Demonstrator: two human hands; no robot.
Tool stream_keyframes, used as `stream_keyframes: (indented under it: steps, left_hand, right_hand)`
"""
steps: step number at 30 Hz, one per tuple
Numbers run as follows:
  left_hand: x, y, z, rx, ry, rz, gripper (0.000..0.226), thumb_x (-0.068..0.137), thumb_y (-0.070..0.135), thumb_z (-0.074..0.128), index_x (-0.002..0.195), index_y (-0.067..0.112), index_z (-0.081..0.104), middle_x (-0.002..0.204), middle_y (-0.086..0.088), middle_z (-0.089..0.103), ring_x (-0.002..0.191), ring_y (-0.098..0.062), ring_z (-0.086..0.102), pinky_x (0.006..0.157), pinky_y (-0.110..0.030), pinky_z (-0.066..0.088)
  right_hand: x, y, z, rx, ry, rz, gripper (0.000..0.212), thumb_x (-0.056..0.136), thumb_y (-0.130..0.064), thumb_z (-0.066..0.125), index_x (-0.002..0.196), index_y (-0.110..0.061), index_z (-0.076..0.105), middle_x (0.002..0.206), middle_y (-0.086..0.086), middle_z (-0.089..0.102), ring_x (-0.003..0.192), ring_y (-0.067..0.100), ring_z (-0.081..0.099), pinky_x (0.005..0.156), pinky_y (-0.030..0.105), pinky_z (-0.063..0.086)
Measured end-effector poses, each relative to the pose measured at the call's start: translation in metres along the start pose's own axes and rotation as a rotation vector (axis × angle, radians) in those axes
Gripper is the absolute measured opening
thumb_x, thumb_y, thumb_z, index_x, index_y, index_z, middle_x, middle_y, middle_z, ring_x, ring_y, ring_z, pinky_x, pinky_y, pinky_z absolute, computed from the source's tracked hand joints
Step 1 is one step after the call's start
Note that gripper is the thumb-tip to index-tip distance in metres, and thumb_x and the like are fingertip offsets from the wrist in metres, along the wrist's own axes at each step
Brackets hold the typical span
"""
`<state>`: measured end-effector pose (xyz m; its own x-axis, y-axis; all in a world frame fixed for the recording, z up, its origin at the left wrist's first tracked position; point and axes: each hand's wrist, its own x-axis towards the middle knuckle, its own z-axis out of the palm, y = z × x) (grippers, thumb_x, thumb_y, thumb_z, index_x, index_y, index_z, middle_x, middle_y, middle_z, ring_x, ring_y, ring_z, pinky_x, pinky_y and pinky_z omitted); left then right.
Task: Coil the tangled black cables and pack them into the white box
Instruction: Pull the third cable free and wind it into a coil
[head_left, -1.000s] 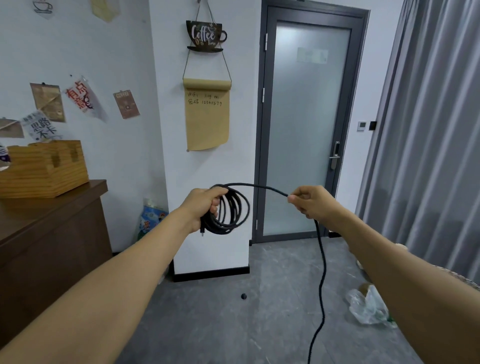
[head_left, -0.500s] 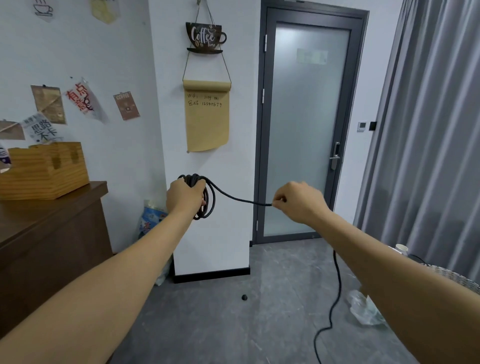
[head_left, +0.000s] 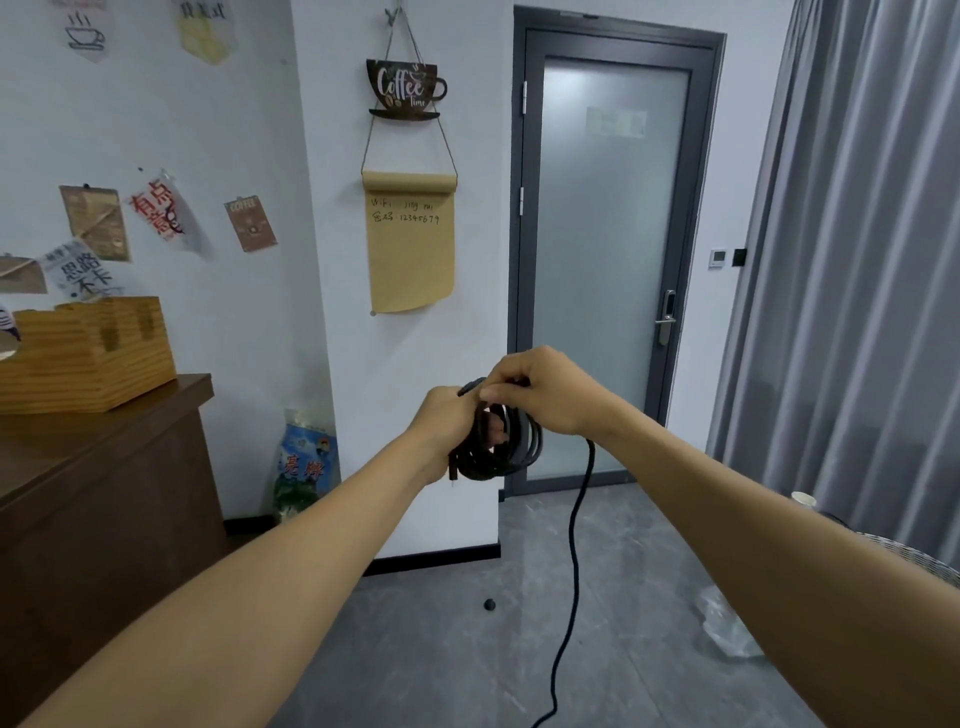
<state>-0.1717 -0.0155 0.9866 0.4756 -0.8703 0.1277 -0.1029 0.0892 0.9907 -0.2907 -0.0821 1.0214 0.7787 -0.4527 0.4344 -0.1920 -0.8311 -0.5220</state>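
A black cable coil (head_left: 511, 447) of several loops hangs in front of me at chest height. My left hand (head_left: 447, 426) grips the coil's left side, fingers curled through the loops. Directly against it, my right hand (head_left: 540, 389) pinches the cable at the top of the coil. The loose cable tail (head_left: 574, 545) drops from under my right wrist down to the grey floor and runs out of the bottom edge. No white box is in view.
A brown wooden counter (head_left: 93, 467) with a wooden box (head_left: 88, 353) stands at the left. A white pillar (head_left: 405, 322) and a frosted glass door (head_left: 608, 260) are ahead, grey curtains at the right. A clear plastic bag (head_left: 727, 629) lies on the floor.
My right hand moved left from an arm's gap to meet my left hand, laying another loop of cable onto the coil. The straight stretch between the hands is gone.
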Motion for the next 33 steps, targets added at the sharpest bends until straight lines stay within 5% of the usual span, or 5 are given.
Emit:
stream_keyframes:
  steps: [6, 9, 14, 19, 33]
  left_hand:
    - [-0.002, 0.0, 0.008, -0.132, -0.134, -0.118, 0.039, 0.093, 0.048, 0.05, 0.072, 0.015, 0.053, 0.045, 0.007, 0.045, 0.039, -0.008, 0.046, 0.043, -0.019, 0.043]
    - [-0.002, 0.001, 0.009, -0.14, -0.202, -0.155, 0.038, 0.092, 0.05, 0.049, 0.078, 0.016, 0.052, 0.046, 0.007, 0.043, 0.039, -0.008, 0.044, 0.042, -0.017, 0.042]
    - [-0.003, 0.001, 0.002, -0.118, -0.264, -0.158, 0.032, 0.081, 0.044, 0.065, 0.067, 0.017, 0.053, 0.047, 0.007, 0.037, 0.039, -0.006, 0.037, 0.046, -0.016, 0.036]
    - [0.005, -0.007, -0.011, -0.005, -0.134, -0.126, 0.011, 0.079, 0.014, 0.073, 0.073, 0.013, 0.064, 0.043, 0.008, 0.034, 0.035, -0.006, 0.031, 0.04, -0.015, 0.031]
    - [0.025, -0.018, -0.07, -0.17, 0.31, -0.179, 0.029, 0.076, 0.018, 0.076, 0.06, 0.014, 0.052, 0.035, 0.008, 0.039, 0.03, -0.006, 0.035, 0.044, -0.021, 0.036]
  right_hand:
    - [-0.008, 0.012, -0.004, 0.068, 0.102, 0.09, 0.02, 0.083, -0.026, 0.069, 0.08, -0.007, 0.071, 0.066, 0.008, 0.062, 0.063, 0.015, 0.051, 0.064, 0.03, 0.043]
    - [-0.009, 0.017, -0.01, 0.076, 0.161, 0.187, 0.027, 0.071, -0.032, 0.079, 0.071, -0.011, 0.063, 0.059, -0.003, 0.054, 0.055, 0.008, 0.047, 0.056, 0.018, 0.038]
    - [-0.013, 0.036, -0.02, 0.071, 0.135, 0.283, 0.031, 0.073, -0.041, 0.075, 0.069, -0.014, 0.06, 0.06, -0.003, 0.052, 0.056, 0.01, 0.045, 0.055, 0.018, 0.035]
    - [-0.019, 0.053, -0.025, 0.106, 0.126, 0.332, 0.026, 0.081, -0.036, 0.07, 0.074, -0.013, 0.062, 0.065, 0.0, 0.055, 0.059, 0.011, 0.046, 0.06, 0.02, 0.038]
    - [-0.03, 0.083, -0.014, 0.127, 0.213, 0.436, 0.022, 0.091, -0.026, 0.059, 0.09, -0.006, 0.067, 0.066, 0.0, 0.053, 0.059, 0.01, 0.044, 0.056, 0.019, 0.037]
